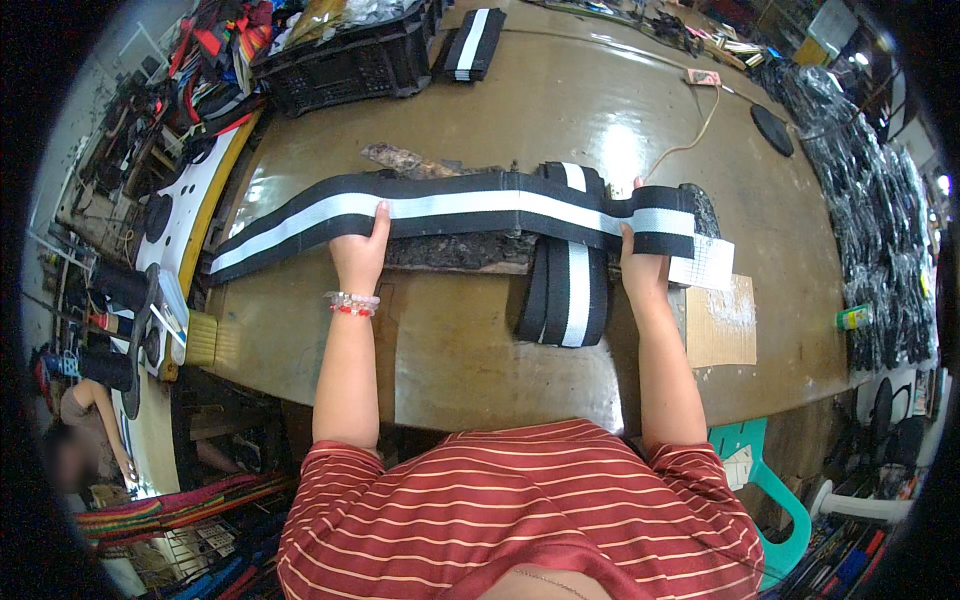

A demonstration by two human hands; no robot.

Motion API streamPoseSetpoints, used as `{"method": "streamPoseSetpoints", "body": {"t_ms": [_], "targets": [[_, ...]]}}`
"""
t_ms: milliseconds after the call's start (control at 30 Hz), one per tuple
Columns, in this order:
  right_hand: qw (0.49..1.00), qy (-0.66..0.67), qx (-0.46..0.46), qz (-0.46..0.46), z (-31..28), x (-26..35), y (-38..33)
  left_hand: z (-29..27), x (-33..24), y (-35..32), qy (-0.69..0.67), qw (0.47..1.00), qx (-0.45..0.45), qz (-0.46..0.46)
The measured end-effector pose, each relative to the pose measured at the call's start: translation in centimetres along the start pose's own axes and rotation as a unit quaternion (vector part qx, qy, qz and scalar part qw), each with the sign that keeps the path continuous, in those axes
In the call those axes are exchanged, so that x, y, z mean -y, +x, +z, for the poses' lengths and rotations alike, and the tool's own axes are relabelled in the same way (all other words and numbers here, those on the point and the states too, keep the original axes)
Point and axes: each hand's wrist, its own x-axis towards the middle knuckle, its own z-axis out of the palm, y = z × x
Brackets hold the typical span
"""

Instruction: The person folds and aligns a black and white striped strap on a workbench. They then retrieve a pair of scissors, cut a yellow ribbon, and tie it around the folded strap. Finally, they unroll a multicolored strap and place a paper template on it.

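Note:
A long black strap with a white reflective middle stripe lies stretched across the brown worktable. My left hand presses flat on its near edge left of centre, fingers together. My right hand pinches the strap near its right end, thumb on top. Under the strap, between my hands, lies a stack of shorter pieces of the same striped strap, running toward me. A white gridded paper sheet sits just right of my right hand.
A cardboard piece lies at the right. A black crate and another folded striped strap stand at the back. Bundles of black bagged goods line the right edge. A green plastic chair is at lower right; another person sits far left.

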Motion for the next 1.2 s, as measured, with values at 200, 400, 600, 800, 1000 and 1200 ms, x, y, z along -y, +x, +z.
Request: {"method": "streamPoseSetpoints", "body": {"t_ms": [200, 400, 600, 800, 1000, 1200], "targets": [[0.998, -0.068, -0.019, 0.0, 0.8, -1.0, -0.5, -0.2, 0.0, -0.1, 0.01, 1.0, -0.001, -0.008], [0.974, 0.071, 0.031, 0.212, -2.4, 2.5, 0.5, -0.2, 0.0, 0.0, -0.011, 1.0, -0.008, -0.008], [0.928, 0.27, 0.152, 0.206, -15.6, 9.1, 3.6, 0.0, 0.1, 0.0, -0.023, 0.996, 0.024, -0.079], [0.889, 0.04, 0.416, 0.186, -6.9, 5.8, 7.9, -0.1, 0.0, 0.0, -0.015, 0.999, 0.011, -0.03], [0.916, 0.117, 0.384, -0.017, -1.1, 11.9, 0.6, -0.3, -0.4, 0.1, 0.023, 1.0, -0.013, 0.017], [0.561, 0.667, 0.402, 0.282, 10.5, 19.6, -2.1, -0.8, -2.2, -0.6, -0.278, 0.929, -0.109, -0.218]]}}
